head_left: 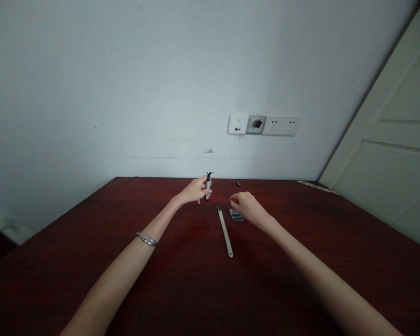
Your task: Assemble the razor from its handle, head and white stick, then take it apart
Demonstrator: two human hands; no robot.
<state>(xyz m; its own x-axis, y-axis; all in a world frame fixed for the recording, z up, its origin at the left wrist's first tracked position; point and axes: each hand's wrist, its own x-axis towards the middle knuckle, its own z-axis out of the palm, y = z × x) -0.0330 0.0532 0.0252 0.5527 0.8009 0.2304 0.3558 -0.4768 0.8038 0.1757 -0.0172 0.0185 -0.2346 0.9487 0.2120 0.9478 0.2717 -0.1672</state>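
Observation:
My left hand [195,190] is closed around a slim grey razor-like handle [208,185] with a dark head, held upright near the far middle of the dark red table [91,261]. My right hand [247,206] hovers with fingers curled over a small greenish pack [235,215] lying on the table; whether it grips anything I cannot make out. A long pale grey strip [225,231] lies flat between my two arms. A silver bracelet [146,239] sits on my left forearm.
A small dark piece [237,183] lies near the table's far edge. Wall sockets [264,125] are mounted on the white wall behind. A white door [388,154] stands at the right, and a pale strip [317,186] lies at the table's far right corner.

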